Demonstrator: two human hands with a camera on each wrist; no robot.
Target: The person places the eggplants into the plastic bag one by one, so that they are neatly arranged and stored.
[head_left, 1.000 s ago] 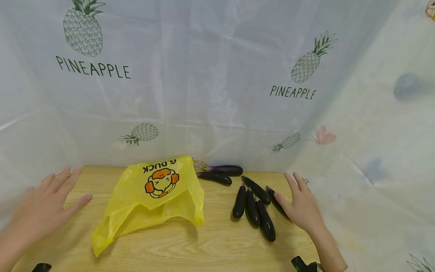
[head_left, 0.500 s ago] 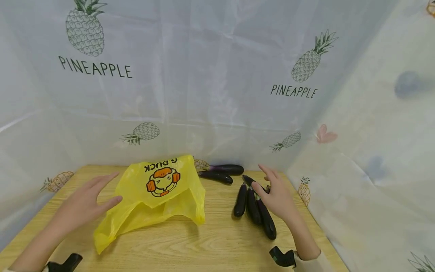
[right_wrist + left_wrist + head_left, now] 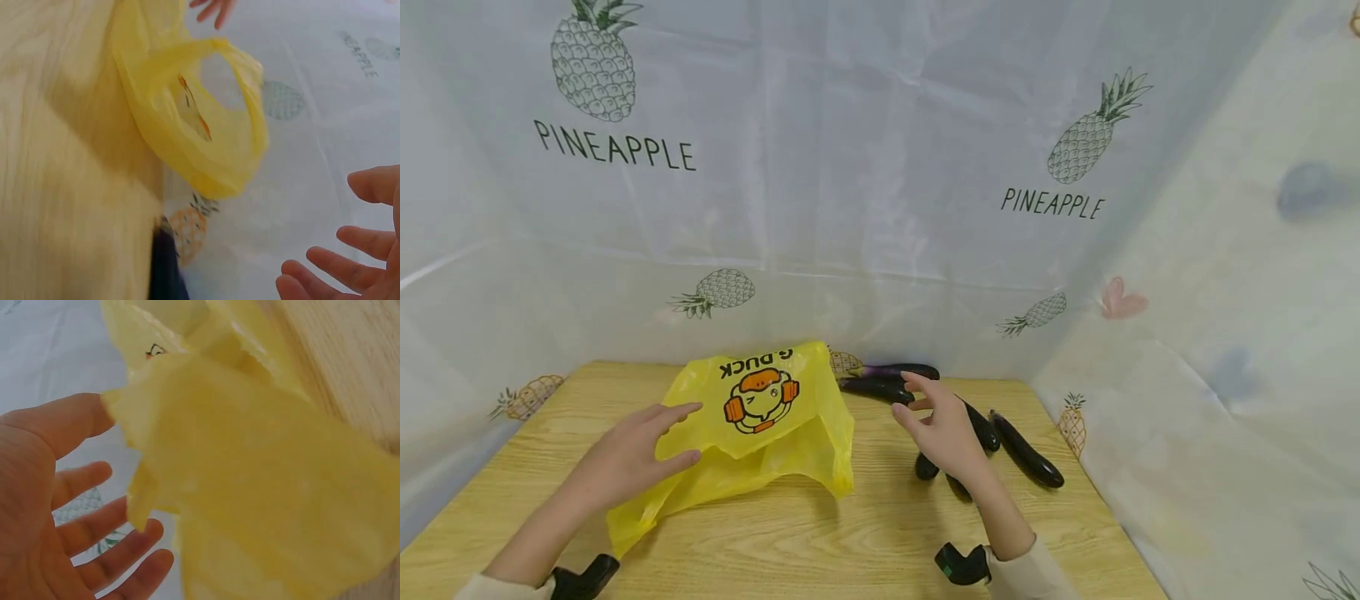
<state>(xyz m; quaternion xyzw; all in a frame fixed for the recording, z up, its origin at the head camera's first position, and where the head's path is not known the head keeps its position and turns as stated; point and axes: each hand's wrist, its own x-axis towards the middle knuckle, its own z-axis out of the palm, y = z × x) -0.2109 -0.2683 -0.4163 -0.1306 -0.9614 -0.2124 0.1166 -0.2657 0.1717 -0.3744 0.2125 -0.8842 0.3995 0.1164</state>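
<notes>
Upside-down black letters reading "G.DUCK" (image 3: 757,364) run along the far edge of a yellow plastic bag (image 3: 775,454), beside an inverted duck face in orange headphones (image 3: 762,402); "PINEAPPLE" is printed twice on the pale sheet (image 3: 850,167) behind, at ten and two o'clock in the head view; the bag, thin and crumpled, lies at seven o'clock on the wooden table (image 3: 820,550); the left hand (image 3: 628,458) is at the bag's nine o'clock, fingers parted, gripping nothing, though I cannot tell whether it touches the plastic; the right hand (image 3: 947,433), at the bag's three o'clock, has fingers loosely bent, likewise gripping nothing, and partly hides some glossy, near-black eggplants (image 3: 1026,452); two more lie at the bag's two o'clock.
</notes>
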